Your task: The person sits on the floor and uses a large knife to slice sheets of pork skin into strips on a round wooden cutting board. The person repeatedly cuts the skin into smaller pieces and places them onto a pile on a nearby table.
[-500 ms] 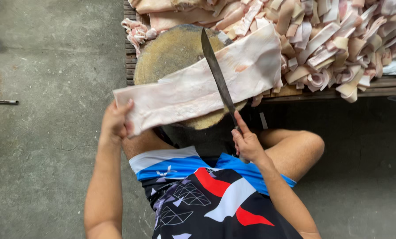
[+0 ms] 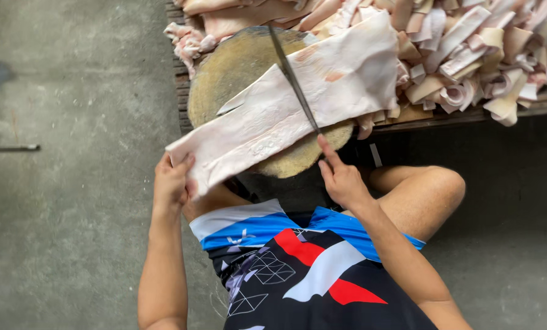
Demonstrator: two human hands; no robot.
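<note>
Left hand [image 2: 172, 180] grips the near end of a long pale slab of pork skin [image 2: 286, 107] stretched across a round wooden chopping block [image 2: 224, 73]; right hand [image 2: 341, 177] closes on a long dark knife [image 2: 293, 79], its blade crossing the slab's long axis

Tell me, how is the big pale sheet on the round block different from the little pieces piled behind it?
The sheet is one long flat slab; the piled pieces are small, curled strips. The left hand grips the sheet under the knife; the pieces lie untouched. Both are pale pink.
</note>
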